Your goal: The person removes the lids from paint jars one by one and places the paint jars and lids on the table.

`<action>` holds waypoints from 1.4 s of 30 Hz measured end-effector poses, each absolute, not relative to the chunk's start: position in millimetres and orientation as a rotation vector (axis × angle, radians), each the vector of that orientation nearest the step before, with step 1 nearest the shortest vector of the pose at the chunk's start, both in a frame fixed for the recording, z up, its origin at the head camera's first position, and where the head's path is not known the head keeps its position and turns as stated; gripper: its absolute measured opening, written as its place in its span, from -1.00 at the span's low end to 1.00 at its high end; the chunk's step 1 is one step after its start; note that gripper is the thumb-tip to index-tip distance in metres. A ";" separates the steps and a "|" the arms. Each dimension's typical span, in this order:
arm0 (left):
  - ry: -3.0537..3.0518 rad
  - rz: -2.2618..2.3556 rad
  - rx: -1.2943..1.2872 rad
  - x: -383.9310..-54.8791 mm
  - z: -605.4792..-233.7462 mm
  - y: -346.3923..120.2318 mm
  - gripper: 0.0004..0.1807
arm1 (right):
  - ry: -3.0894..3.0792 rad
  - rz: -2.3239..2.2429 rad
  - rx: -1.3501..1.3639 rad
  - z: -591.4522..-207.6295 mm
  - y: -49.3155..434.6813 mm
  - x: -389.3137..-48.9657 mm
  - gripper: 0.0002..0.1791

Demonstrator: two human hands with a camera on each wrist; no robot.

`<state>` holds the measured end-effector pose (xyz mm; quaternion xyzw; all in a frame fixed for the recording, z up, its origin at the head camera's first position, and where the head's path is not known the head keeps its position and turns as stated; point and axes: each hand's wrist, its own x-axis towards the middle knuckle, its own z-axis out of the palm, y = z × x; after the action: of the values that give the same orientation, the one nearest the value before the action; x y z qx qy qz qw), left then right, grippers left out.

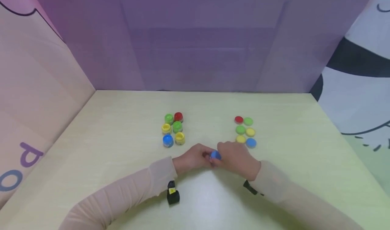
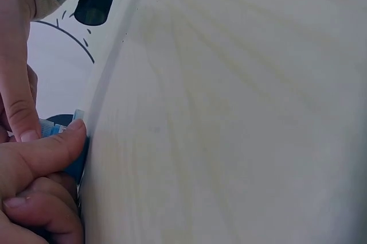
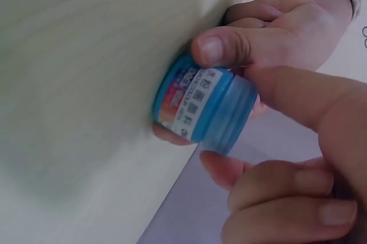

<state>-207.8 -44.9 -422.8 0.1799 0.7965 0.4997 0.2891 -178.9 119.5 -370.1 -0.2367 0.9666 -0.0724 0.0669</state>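
Note:
A small blue paint jar [image 3: 189,97] with a printed label is held off the table between both hands, tilted on its side in the right wrist view. My left hand [image 1: 195,157] grips the jar body, its thumb [image 3: 215,50] lying along the label's edge. My right hand [image 1: 239,157] pinches the jar's translucent blue lid end [image 3: 232,117] from two sides. From the left wrist, only a sliver of the blue jar [image 2: 77,166] shows behind the left thumb [image 2: 54,152]; fingers hide the rest.
Left of the hands stand blue [image 1: 168,140], yellow [image 1: 180,138], green [image 1: 177,127] and red [image 1: 178,117] jars in two columns. To the right lie matching flat lids, among them red [image 1: 239,119] and blue [image 1: 251,142]. A purple wall [image 1: 201,54] bounds the table's back.

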 end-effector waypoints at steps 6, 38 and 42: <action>2.109 1.346 0.490 -207.9 -423.4 -44.8 -0.71 | 2.889 -0.164 -0.799 -367.9 118.3 -179.4 -0.65; 2.141 1.290 0.456 -207.4 -419.4 -44.0 -0.74 | 2.894 -0.281 -0.754 -371.1 126.5 -178.5 -0.55; 2.147 1.282 0.472 -207.2 -419.1 -43.6 -0.75 | 2.871 -0.304 -0.779 -369.2 126.7 -178.8 -0.59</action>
<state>-207.2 -43.6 -419.1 0.1773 0.8063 0.4815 0.2942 -178.8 126.7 -369.2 -0.2598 0.9573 -0.1015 0.0757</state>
